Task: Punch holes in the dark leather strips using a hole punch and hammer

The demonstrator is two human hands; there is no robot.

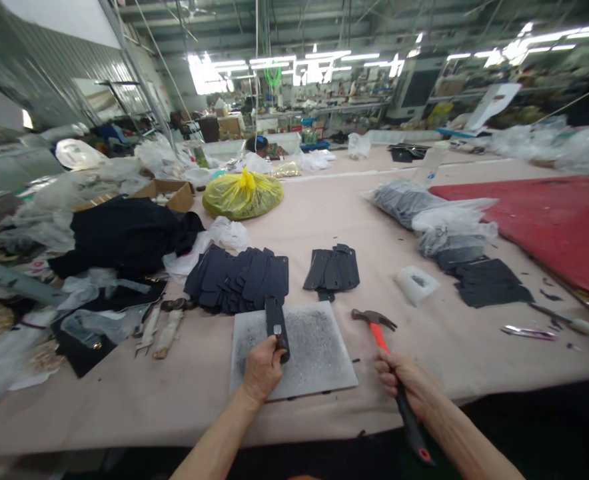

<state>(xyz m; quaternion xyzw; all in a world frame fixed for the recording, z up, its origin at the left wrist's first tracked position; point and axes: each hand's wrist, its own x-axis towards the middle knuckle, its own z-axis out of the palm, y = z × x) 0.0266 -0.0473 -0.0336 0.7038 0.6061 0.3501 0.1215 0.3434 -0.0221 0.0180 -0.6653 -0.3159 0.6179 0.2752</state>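
Note:
My left hand (263, 368) is closed round a short metal punch (277, 331), held upright over a dark strip-shaped piece (274, 312). That piece lies on a white board (319, 340) whose top is covered in dark marks. To the right of the board, my right hand (399, 375) grips a claw hammer (378, 331) by its black and red handle, the head clear of the punch. Behind the board, a spread pile of dark flat pieces (239, 277) lies at the left and a smaller stack (332, 268) at the right.
A white block (417, 285), more dark pieces (492, 281) and a small pink-handled tool (529, 332) lie at the right, near a red sheet (534, 220). Old hand tools (167, 330) and dark cloth (129, 233) are at the left. A yellow bag (243, 195) sits farther back.

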